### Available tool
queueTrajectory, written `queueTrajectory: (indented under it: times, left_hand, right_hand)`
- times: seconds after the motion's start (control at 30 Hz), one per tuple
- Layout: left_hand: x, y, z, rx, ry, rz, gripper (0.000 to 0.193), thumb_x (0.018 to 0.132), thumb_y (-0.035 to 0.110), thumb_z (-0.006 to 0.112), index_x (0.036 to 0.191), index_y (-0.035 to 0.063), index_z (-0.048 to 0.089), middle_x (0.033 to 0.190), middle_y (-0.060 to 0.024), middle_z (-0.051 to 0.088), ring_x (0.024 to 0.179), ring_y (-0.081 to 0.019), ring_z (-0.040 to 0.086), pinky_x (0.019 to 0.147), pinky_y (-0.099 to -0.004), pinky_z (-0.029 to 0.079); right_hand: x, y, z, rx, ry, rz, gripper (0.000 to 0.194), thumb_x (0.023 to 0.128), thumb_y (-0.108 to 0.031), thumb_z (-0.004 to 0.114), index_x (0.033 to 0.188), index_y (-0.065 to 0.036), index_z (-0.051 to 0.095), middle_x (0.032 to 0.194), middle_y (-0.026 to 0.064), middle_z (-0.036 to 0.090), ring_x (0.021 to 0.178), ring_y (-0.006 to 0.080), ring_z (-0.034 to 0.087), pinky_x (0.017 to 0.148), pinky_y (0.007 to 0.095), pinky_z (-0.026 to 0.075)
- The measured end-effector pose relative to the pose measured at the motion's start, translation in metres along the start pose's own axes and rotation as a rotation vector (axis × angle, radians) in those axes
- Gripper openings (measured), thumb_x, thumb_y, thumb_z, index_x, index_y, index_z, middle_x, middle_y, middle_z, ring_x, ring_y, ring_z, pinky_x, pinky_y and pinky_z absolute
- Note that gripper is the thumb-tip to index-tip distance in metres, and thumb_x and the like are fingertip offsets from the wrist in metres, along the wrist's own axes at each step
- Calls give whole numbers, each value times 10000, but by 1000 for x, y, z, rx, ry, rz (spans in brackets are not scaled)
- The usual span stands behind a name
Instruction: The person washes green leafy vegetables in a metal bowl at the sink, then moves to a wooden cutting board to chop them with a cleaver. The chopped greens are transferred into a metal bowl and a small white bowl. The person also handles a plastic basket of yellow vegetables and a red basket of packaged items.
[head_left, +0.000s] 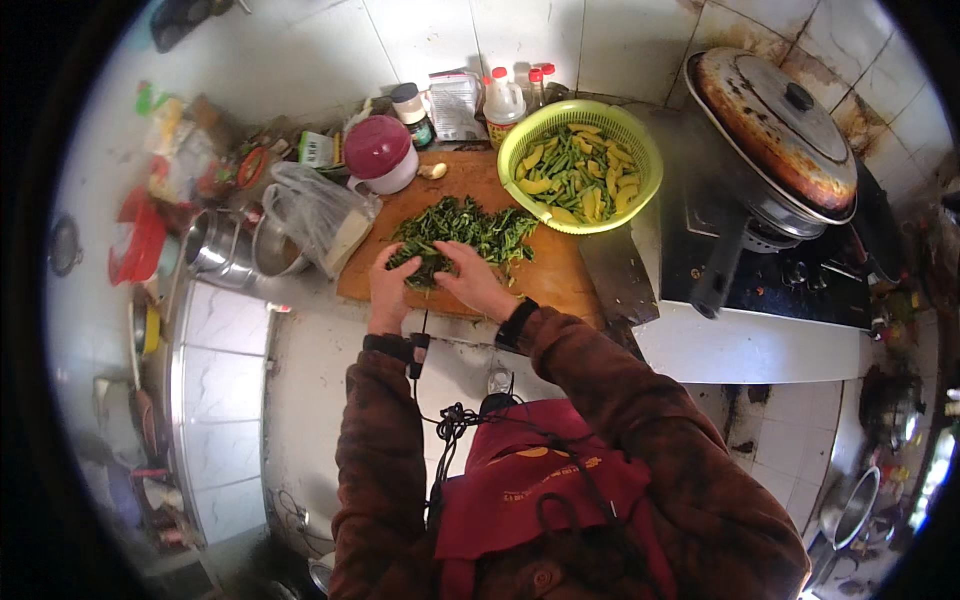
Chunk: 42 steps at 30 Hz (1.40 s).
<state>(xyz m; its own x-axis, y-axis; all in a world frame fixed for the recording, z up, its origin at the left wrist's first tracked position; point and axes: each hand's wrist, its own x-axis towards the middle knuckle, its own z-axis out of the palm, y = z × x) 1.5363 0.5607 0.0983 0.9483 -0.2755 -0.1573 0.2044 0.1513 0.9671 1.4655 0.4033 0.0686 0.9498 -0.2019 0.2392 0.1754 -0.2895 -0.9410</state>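
Chopped leafy greens (476, 229) lie in a loose heap on a wooden cutting board (547, 274). At the heap's near left edge, my left hand (391, 281) and my right hand (472, 277) face each other, both closed around some of the greens. A cleaver (619, 277) with a broad dark blade lies at the board's right edge, its handle towards me. Behind it, a yellow-green plastic colander (655, 176) holds cut green beans and yellow slices. A piece of ginger or garlic (433, 171) sits near the board's back edge.
At the right, a large lidded pan (780, 135) stands on a black gas hob (765, 277). A maroon-lidded container (381, 154), a clear plastic bag (315, 210) and metal pots (219, 244) are on the left. Bottles (504, 105) and a packet (456, 109) line the tiled wall.
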Motion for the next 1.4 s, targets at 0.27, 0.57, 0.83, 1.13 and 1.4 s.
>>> queueTrajectory:
  times: [0.27,0.57,0.83,1.13,1.4]
  left_hand:
    - [108,-32,-32,1045,-72,231,618,734,473,686,1254,187,513,1414,-211,267,1249,-418,287,1008,-523,266]
    - [73,-19,-9,1072,-65,674,607,746,299,687,1271,77,477,1384,-228,328,1250,-401,313,1010,-499,252]
    - [28,-40,15,797,-260,789,325,713,73,672,1014,22,558,1054,-161,549,923,-329,528,830,-423,410]
    - [-15,-88,28,909,-557,589,341,747,101,647,1064,20,551,1028,-166,557,940,-347,530,786,-405,443]
    - [-27,-102,47,1062,-995,916,435,779,112,487,1209,52,512,1306,-138,449,1227,-334,385,1038,-476,293]
  right_hand:
    - [46,56,-52,-634,216,114,459,856,-279,580,1257,-72,493,1341,169,401,1236,359,358,1044,429,283]
    - [53,63,-59,-893,-242,76,434,773,-333,623,1157,-136,576,1275,150,440,1217,357,359,1001,481,282]
    - [24,48,-48,-1004,-28,54,482,718,-384,639,1142,-161,587,1238,175,448,1162,378,389,956,504,325]
    - [21,66,-51,-1008,-218,-29,254,724,-271,636,903,-97,590,942,135,519,815,322,538,648,435,486]
    - [32,24,-64,-178,521,239,181,750,-72,632,918,-6,626,747,23,599,685,80,495,625,257,453]
